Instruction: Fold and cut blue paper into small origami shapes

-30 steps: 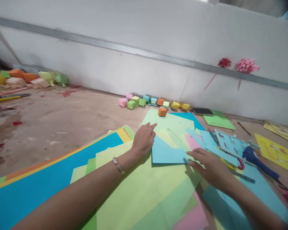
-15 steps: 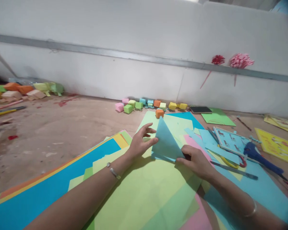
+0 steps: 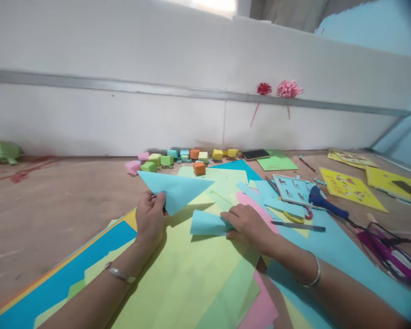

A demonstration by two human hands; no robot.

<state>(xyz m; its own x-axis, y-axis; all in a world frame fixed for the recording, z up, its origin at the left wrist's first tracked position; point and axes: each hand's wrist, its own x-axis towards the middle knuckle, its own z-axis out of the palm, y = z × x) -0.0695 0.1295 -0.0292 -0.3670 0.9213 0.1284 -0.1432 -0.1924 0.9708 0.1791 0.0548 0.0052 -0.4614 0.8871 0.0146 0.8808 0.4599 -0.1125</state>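
My left hand (image 3: pixel 151 214) pinches a light blue paper triangle (image 3: pixel 178 189), raised above the sheets with one corner pointing down. My right hand (image 3: pixel 248 226) is closed on the end of a light blue paper strip (image 3: pixel 207 224), which looks folded or curled and lies low over the pale green paper (image 3: pixel 171 274). The two blue pieces are apart from each other. Under my left forearm a stack of coloured sheets fans out, with a bright blue sheet (image 3: pixel 99 249) showing.
Small paper cubes stand in a row near the wall, an orange cube (image 3: pixel 199 168) in front. To the right lie scissors (image 3: pixel 292 218), a craft knife (image 3: pixel 299 226), a blue glue gun (image 3: pixel 324 201), yellow cards (image 3: pixel 352 187) and a dark phone (image 3: pixel 256 155). Paper flowers (image 3: pixel 289 89) hang at the rail.
The blue paper has come apart into two pieces: the triangle moved left in my left hand, the strip stayed in my right. My left hand has closed. The view has turned right.
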